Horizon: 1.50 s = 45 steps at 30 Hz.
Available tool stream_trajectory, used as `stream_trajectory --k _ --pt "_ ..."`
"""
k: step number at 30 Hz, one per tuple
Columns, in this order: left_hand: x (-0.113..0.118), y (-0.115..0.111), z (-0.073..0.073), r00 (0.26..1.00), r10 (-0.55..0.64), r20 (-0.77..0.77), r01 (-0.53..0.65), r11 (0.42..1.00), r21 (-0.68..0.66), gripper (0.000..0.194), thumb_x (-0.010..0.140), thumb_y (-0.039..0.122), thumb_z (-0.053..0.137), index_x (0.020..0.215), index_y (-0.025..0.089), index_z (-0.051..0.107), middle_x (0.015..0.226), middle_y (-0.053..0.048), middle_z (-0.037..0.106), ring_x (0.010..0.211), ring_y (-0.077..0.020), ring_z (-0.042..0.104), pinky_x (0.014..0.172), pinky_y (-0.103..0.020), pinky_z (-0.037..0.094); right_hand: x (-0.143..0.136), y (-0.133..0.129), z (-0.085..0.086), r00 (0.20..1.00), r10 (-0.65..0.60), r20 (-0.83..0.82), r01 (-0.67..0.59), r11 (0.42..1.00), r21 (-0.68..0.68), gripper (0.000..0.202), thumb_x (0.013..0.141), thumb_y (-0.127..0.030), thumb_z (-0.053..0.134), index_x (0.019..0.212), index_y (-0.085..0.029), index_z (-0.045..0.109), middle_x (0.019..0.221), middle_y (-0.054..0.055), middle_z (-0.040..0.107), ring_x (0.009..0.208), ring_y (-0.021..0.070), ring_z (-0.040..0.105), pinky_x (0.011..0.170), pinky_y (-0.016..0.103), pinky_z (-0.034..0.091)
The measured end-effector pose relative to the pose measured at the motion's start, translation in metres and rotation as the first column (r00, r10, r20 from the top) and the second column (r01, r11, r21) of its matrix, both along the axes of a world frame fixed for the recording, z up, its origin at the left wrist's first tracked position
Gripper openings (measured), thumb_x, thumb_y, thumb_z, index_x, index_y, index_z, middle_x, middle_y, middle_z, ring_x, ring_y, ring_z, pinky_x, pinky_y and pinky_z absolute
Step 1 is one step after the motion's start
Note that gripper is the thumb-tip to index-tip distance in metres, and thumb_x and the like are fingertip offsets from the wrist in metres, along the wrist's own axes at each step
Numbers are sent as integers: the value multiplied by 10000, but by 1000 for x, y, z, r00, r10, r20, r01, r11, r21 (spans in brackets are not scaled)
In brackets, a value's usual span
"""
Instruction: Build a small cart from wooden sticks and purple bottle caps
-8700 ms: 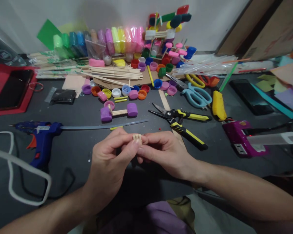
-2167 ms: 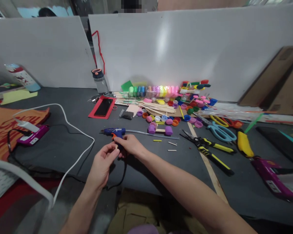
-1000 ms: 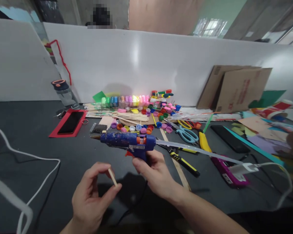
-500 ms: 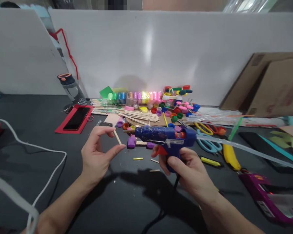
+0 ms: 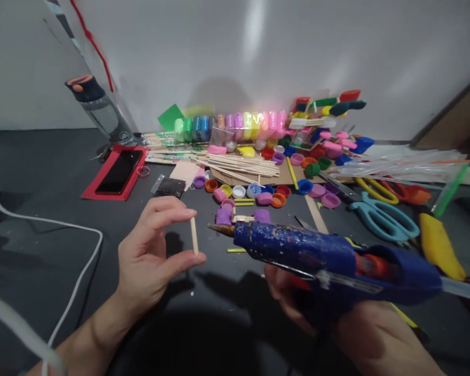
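Observation:
Between thumb and fingertip, my left hand pinches a short wooden stick by its two ends, held nearly upright. My right hand is wrapped round the handle of a blue glue gun, its metal nozzle pointing left toward the stick with a small gap between them. A clear glue stick runs out of the gun's back. Behind the nozzle, purple caps joined by a light wooden piece lie on the dark table. A short yellow stick lies below them.
Behind are coloured bottle caps, wooden skewers and a row of clay tubs. Blue scissors and a yellow glue-like tool lie right. At left are a phone, a water bottle and a white cable.
The head view has tilted down and come closer. The glue gun has come nearer the camera and shifted right. The small stick has turned more upright in my left hand.

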<state>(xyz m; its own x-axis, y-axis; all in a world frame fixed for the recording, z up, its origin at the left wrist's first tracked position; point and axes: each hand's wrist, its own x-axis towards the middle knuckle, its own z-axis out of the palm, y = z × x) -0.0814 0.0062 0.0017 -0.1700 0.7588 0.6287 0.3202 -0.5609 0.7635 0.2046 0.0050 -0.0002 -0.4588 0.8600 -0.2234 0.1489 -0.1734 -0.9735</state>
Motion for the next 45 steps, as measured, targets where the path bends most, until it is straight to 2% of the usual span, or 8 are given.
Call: stream_trajectory --k 4,9,19,27,36,45 --pt "0 -1 -2 999 -24 -36 24 1000 3 438 730 272 852 1146 296 717 1010 -31 637 1043 -217 589 937 -369 504 -8 5 8 999 14 33 -11 994 -105 461 722 -670 729 978 -292 792 980 78 756 855 291 703 742 367 596" --pt "1 -1 -2 998 -18 -53 16 999 -31 421 739 293 845 1142 303 724 1012 -34 639 1039 -226 595 938 -385 510 -21 13 22 996 67 54 -63 995 -73 574 674 -799 656 729 -234 738 693 49 668 586 181 568 548 274 528" --pt "0 0 -4 996 -54 -74 54 999 0 462 743 245 842 1181 316 713 1012 -30 631 1058 -219 571 962 -382 489 -25 15 21 996 59 70 -60 998 9 612 729 -824 577 729 -225 703 661 37 620 569 165 507 498 260 442" --pt "1 0 -3 996 -22 -82 23 1000 4 443 738 259 844 1158 325 724 988 -29 643 1041 -229 587 944 -403 507 -28 15 20 998 51 -20 -51 999 -5 656 722 -854 551 747 -213 693 643 38 605 542 156 490 501 275 451" --pt "0 -1 -4 995 -50 -89 51 999 9 474 742 219 839 1187 322 714 996 -35 635 1054 -233 571 958 -411 489 -28 14 24 998 57 -6 -57 998 -5 650 722 -852 556 709 -214 674 619 23 580 548 145 486 506 259 422" --pt "0 -1 -4 994 -36 -105 37 999 10 471 745 247 837 1190 340 711 987 -30 637 1051 -237 574 963 -424 494 -30 13 21 999 48 -1 -48 999 -10 574 767 -774 591 716 -207 668 602 20 561 531 148 459 495 271 406"
